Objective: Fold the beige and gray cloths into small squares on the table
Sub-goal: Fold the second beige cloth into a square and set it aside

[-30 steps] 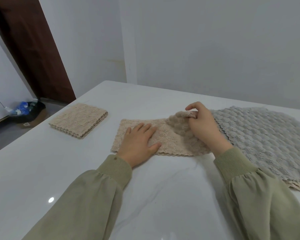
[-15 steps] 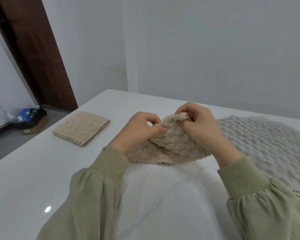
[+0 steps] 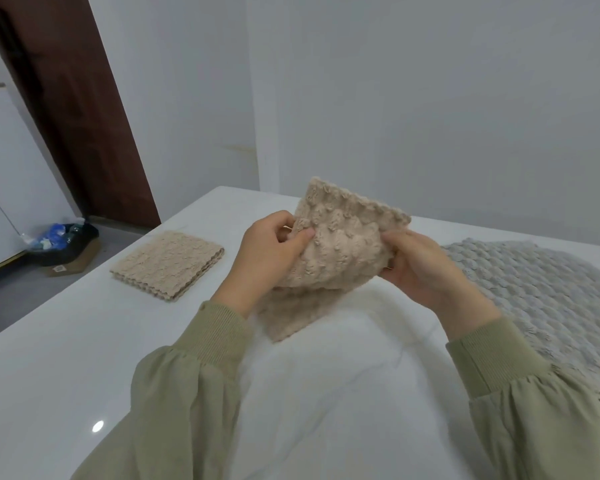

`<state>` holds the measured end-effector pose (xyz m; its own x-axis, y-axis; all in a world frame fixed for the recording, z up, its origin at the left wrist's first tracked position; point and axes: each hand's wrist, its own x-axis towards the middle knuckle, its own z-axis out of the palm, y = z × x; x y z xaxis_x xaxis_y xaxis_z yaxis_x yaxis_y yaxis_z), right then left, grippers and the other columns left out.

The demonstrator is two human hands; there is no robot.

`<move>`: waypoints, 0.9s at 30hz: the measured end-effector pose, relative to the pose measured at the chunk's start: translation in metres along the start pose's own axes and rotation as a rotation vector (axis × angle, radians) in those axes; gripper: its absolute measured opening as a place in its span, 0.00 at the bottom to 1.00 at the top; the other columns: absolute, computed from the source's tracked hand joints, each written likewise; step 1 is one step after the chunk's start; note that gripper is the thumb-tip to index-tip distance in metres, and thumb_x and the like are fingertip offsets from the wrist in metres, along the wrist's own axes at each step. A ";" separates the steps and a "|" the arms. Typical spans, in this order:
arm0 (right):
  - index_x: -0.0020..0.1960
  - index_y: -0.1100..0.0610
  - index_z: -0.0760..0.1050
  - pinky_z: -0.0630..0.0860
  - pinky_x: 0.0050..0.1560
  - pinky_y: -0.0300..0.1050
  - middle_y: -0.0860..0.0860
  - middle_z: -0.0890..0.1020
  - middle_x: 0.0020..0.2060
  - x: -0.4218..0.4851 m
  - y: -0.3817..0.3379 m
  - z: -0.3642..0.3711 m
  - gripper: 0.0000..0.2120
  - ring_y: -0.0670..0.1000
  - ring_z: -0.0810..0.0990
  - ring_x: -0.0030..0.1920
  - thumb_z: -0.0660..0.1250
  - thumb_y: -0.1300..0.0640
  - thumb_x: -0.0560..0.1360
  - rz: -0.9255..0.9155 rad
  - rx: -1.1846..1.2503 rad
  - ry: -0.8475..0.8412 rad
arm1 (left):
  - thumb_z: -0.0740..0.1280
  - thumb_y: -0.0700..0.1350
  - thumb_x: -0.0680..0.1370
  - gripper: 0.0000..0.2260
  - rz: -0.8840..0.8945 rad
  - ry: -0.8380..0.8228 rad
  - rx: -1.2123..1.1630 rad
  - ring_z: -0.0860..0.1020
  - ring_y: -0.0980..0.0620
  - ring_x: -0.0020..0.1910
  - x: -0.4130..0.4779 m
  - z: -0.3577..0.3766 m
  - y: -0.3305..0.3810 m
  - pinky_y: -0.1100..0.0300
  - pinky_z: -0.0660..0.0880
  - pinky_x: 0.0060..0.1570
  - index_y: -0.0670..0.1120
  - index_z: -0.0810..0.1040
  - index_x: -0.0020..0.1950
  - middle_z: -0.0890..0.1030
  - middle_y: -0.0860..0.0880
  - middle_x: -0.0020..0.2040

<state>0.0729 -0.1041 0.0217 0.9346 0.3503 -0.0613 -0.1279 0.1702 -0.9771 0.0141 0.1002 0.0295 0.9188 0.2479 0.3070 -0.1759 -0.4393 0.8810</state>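
Note:
A bumpy beige cloth [image 3: 340, 251] is doubled over and lifted above the white table [image 3: 66, 358]; its lower end hangs down to the tabletop. My left hand [image 3: 267, 258] pinches its left edge between thumb and fingers. My right hand [image 3: 420, 268] grips its right edge. A second beige cloth [image 3: 167, 263], folded into a square, lies flat at the left. At the right, a gray textured cloth [image 3: 541, 296] lies spread out, with a beige edge showing under its near corner.
The table's left edge drops to a grey floor, where a cardboard box with a dark bag of bottles [image 3: 66, 244] sits by a brown door. A white wall stands close behind the table's far edge.
Both hands have raised the beige cloth off the table. One second ago my left hand pressed it flat while my right hand brought one end over; now each hand holds a side.

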 end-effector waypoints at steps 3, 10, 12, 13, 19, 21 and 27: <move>0.61 0.66 0.74 0.81 0.49 0.49 0.59 0.83 0.53 -0.009 -0.014 0.009 0.15 0.56 0.82 0.53 0.56 0.59 0.81 -0.032 0.129 0.020 | 0.68 0.44 0.77 0.05 -0.191 -0.166 -0.406 0.80 0.48 0.37 -0.002 -0.001 0.016 0.53 0.77 0.40 0.44 0.79 0.44 0.83 0.46 0.39; 0.51 0.60 0.78 0.77 0.31 0.37 0.52 0.84 0.36 -0.017 -0.027 0.009 0.08 0.46 0.83 0.35 0.62 0.58 0.79 -0.195 -0.095 0.137 | 0.68 0.41 0.72 0.14 -0.422 -0.376 -0.787 0.80 0.43 0.51 -0.001 0.003 0.011 0.49 0.78 0.53 0.37 0.77 0.57 0.82 0.39 0.53; 0.46 0.56 0.79 0.73 0.29 0.39 0.50 0.81 0.32 -0.001 -0.008 0.004 0.05 0.45 0.78 0.28 0.65 0.56 0.77 -0.238 -0.348 0.281 | 0.67 0.40 0.76 0.06 -0.439 -0.274 -0.495 0.81 0.45 0.47 0.002 0.011 -0.008 0.50 0.78 0.51 0.40 0.78 0.52 0.82 0.40 0.49; 0.42 0.54 0.78 0.72 0.30 0.42 0.49 0.79 0.30 0.008 0.006 0.000 0.05 0.46 0.76 0.27 0.66 0.56 0.76 -0.240 -0.471 0.339 | 0.67 0.41 0.77 0.05 -0.443 -0.224 -0.334 0.80 0.45 0.44 0.002 0.016 -0.022 0.51 0.79 0.49 0.41 0.77 0.50 0.82 0.40 0.47; 0.47 0.57 0.79 0.74 0.36 0.36 0.50 0.82 0.38 0.028 0.071 -0.012 0.03 0.48 0.80 0.38 0.66 0.59 0.76 -0.133 -0.554 0.419 | 0.69 0.45 0.74 0.05 -0.317 0.007 0.107 0.80 0.51 0.41 -0.006 0.036 -0.079 0.60 0.73 0.39 0.47 0.77 0.48 0.81 0.51 0.40; 0.52 0.55 0.77 0.70 0.41 0.32 0.48 0.81 0.45 0.034 0.075 -0.015 0.06 0.46 0.79 0.46 0.65 0.59 0.77 -0.178 -0.572 0.446 | 0.67 0.44 0.75 0.13 -0.202 0.035 0.310 0.77 0.53 0.48 -0.005 0.037 -0.083 0.61 0.71 0.46 0.51 0.73 0.59 0.79 0.54 0.48; 0.50 0.53 0.79 0.71 0.56 0.46 0.51 0.81 0.53 0.048 0.084 -0.031 0.09 0.51 0.75 0.58 0.63 0.51 0.76 -0.175 -0.980 0.385 | 0.61 0.47 0.79 0.19 -0.026 -0.055 0.551 0.67 0.47 0.66 -0.006 0.043 -0.096 0.56 0.64 0.64 0.47 0.69 0.70 0.73 0.47 0.65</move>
<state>0.1169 -0.1013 -0.0691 0.9780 0.0492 0.2027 0.1807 -0.6852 -0.7056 0.0411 0.1034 -0.0724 0.9401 0.2261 0.2552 0.0448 -0.8239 0.5649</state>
